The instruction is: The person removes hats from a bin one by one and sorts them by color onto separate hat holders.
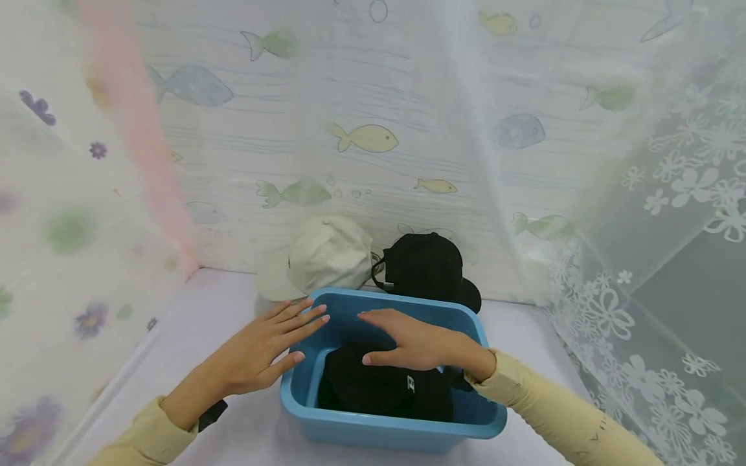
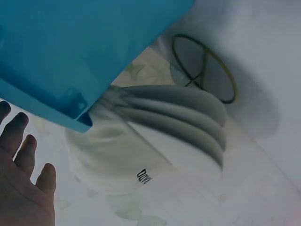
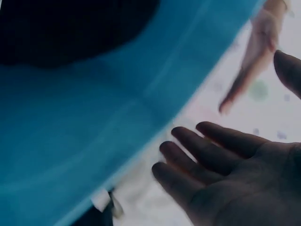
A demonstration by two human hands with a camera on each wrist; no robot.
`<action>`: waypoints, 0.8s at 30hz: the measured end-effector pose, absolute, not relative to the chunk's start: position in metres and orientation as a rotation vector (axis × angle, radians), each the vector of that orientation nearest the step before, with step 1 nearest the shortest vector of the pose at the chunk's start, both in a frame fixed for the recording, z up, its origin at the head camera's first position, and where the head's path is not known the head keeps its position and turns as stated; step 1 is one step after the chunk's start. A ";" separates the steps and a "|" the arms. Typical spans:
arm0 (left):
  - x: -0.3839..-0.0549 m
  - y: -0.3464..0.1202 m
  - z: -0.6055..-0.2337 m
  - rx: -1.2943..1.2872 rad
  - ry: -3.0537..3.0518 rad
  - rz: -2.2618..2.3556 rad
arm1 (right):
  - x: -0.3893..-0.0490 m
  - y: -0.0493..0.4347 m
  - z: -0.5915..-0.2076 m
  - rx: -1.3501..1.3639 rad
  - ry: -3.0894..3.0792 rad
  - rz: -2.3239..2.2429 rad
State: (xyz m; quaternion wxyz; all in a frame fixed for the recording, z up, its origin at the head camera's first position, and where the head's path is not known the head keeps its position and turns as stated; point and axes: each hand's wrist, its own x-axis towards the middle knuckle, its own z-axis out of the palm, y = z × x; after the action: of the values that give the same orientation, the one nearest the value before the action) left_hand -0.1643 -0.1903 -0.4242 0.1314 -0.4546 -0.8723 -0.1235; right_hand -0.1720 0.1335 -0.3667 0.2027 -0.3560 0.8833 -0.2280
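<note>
A light blue plastic tub (image 1: pixel 373 437) stands in the middle of the table, with black caps or a black cap (image 1: pixel 364 385) inside, white lettering on its front; how many lie there I cannot tell. My left hand (image 1: pixel 262 353) hovers by the tub's left rim, fingers straight and holding nothing. Over the tub's inside is my right hand (image 1: pixel 414 343), its fingers stretched out and free. Behind the tub sit off-white caps (image 1: pixel 332 255), whose stacked brims (image 2: pixel 174 113) show in the left wrist view. To their right is another black cap (image 1: pixel 425 265) with a strap.
A white cloth (image 1: pixel 227 291) covers the table. Sheer curtains with fish prints (image 1: pixel 367 138) hang close behind the caps, and flowered curtains (image 1: pixel 693 184) close in both sides. A thin round wire-like ring (image 2: pixel 204 68) appears beside the off-white caps in the left wrist view.
</note>
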 end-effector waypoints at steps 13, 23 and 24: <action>-0.172 -0.186 -0.448 -1.383 -2.511 -0.467 | -0.200 0.095 -0.436 -1.202 2.148 -0.566; -0.171 -0.186 -0.452 -1.387 -2.504 -0.534 | -0.200 0.086 -0.451 -1.275 2.129 -0.582; -0.170 -0.186 -0.452 -1.385 -2.510 -0.536 | -0.199 0.085 -0.453 -1.294 2.131 -0.592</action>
State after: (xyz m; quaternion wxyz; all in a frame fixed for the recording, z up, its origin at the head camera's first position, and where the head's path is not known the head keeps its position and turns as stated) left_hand -0.1703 -0.1863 -0.4523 0.1126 -0.4718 -0.8552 -0.1826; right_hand -0.1993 0.0849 -0.4528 0.2855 -0.4841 0.7970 -0.2213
